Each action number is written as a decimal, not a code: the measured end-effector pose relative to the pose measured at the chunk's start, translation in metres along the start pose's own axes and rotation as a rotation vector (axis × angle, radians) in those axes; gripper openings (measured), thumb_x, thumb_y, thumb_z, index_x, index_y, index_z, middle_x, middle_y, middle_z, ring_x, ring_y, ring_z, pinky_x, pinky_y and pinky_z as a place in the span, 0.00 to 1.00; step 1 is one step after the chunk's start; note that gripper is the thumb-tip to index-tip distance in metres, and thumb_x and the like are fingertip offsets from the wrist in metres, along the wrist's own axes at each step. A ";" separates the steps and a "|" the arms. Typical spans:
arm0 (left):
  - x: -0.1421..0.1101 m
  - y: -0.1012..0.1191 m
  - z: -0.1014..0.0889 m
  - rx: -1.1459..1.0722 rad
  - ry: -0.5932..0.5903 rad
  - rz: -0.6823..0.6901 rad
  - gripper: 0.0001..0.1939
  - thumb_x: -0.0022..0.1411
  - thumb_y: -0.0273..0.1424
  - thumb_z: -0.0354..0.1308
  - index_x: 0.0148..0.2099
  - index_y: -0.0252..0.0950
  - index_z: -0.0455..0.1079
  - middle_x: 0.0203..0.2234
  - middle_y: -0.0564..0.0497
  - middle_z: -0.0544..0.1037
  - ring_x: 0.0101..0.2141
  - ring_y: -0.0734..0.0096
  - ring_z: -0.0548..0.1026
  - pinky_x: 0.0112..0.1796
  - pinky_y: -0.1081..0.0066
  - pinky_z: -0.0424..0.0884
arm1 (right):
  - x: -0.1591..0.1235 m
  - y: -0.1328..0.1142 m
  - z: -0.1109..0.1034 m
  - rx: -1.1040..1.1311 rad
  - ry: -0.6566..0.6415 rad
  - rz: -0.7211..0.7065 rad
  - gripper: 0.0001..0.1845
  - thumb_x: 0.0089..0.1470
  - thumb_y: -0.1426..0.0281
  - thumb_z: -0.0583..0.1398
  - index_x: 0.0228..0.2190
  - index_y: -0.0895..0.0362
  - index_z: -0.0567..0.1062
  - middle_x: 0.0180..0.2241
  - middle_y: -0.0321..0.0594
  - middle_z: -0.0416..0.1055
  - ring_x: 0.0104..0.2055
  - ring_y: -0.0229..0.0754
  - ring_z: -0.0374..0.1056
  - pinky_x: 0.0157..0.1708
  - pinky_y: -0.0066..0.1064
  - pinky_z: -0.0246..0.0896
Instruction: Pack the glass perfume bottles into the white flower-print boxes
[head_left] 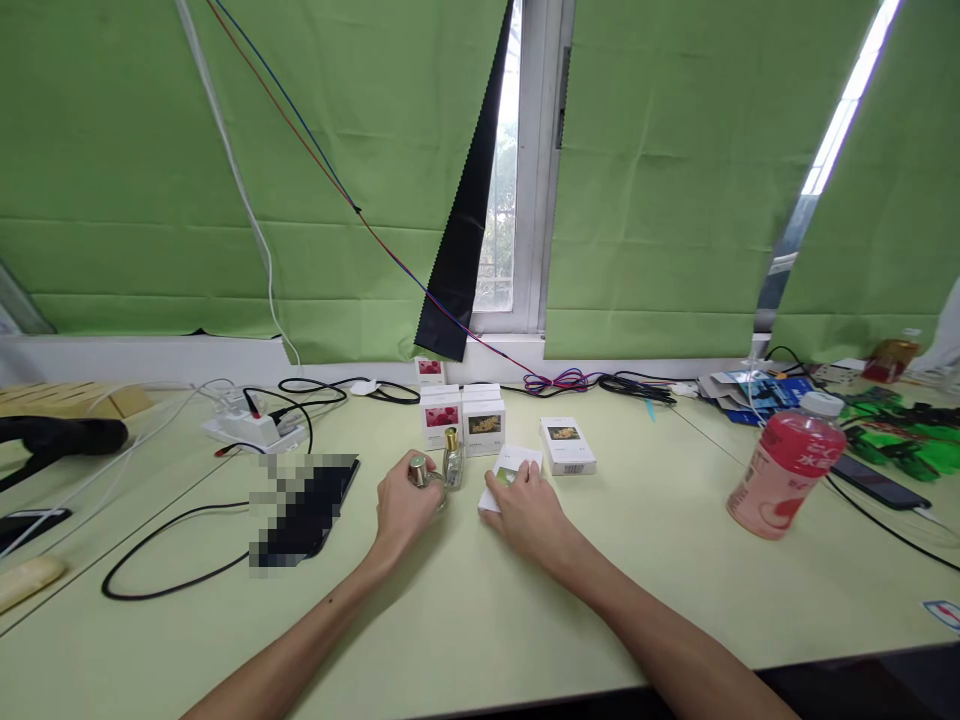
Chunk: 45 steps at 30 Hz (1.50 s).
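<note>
My left hand is closed around a small glass perfume bottle with a silver cap, near the middle of the pale green table. Right beside it stands a second little bottle with a gold cap, upright and free. My right hand rests with its fingers closed on a small white box lying flat on the table. Behind the bottles stand two white perfume boxes, and another white box lies to the right.
A pink drink bottle stands at the right. A black phone lies to the left, near a power strip and black cables. Green clutter and papers fill the far right. Green blinds cover the window behind.
</note>
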<state>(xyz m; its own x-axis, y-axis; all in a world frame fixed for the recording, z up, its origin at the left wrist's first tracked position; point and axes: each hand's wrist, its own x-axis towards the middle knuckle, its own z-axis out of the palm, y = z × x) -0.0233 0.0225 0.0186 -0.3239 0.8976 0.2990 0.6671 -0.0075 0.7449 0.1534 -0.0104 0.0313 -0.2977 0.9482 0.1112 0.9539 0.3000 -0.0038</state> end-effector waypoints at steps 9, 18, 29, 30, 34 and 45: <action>-0.018 0.012 0.004 -0.090 -0.177 0.226 0.09 0.46 0.25 0.55 0.33 0.40 0.66 0.22 0.58 0.72 0.24 0.72 0.68 0.28 0.74 0.64 | 0.006 0.002 0.001 0.015 0.088 0.034 0.15 0.62 0.76 0.52 0.49 0.60 0.72 0.41 0.54 0.76 0.47 0.54 0.73 0.38 0.36 0.66; -0.017 0.012 0.006 -0.074 -0.244 0.294 0.12 0.50 0.27 0.56 0.40 0.39 0.67 0.30 0.52 0.78 0.31 0.65 0.76 0.34 0.69 0.69 | 0.012 0.012 -0.004 0.075 0.062 0.123 0.15 0.58 0.82 0.53 0.41 0.58 0.75 0.39 0.50 0.77 0.45 0.51 0.74 0.33 0.32 0.60; -0.008 0.007 0.005 -0.006 -0.198 0.284 0.09 0.53 0.30 0.55 0.40 0.39 0.66 0.32 0.51 0.78 0.33 0.63 0.75 0.34 0.69 0.67 | 0.011 0.016 -0.006 0.091 0.244 0.138 0.13 0.60 0.80 0.54 0.39 0.58 0.76 0.39 0.48 0.76 0.48 0.50 0.66 0.35 0.32 0.61; -0.007 0.007 0.005 -0.005 -0.192 0.282 0.09 0.53 0.31 0.55 0.39 0.39 0.66 0.32 0.51 0.77 0.33 0.63 0.74 0.34 0.69 0.67 | 0.012 0.016 -0.006 0.094 0.256 0.137 0.12 0.60 0.80 0.54 0.39 0.57 0.76 0.39 0.48 0.76 0.48 0.50 0.66 0.34 0.32 0.61; 0.001 0.002 0.005 -0.013 -0.177 0.294 0.11 0.53 0.31 0.56 0.42 0.39 0.66 0.34 0.50 0.78 0.35 0.62 0.75 0.37 0.68 0.68 | 0.012 0.016 -0.006 0.113 0.306 0.130 0.11 0.61 0.78 0.54 0.39 0.56 0.75 0.39 0.47 0.75 0.48 0.49 0.66 0.33 0.31 0.60; 0.012 -0.012 0.010 0.057 -0.136 0.323 0.11 0.56 0.32 0.55 0.43 0.38 0.66 0.37 0.48 0.78 0.38 0.59 0.76 0.39 0.66 0.69 | 0.009 0.017 -0.007 0.173 0.461 0.074 0.11 0.61 0.78 0.52 0.36 0.55 0.73 0.38 0.42 0.74 0.43 0.44 0.67 0.32 0.29 0.54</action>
<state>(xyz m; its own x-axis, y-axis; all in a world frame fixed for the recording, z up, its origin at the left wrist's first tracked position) -0.0287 0.0379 0.0075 -0.0003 0.9033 0.4289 0.7585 -0.2794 0.5888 0.1675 0.0026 0.0388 -0.1449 0.8342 0.5322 0.9400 0.2839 -0.1891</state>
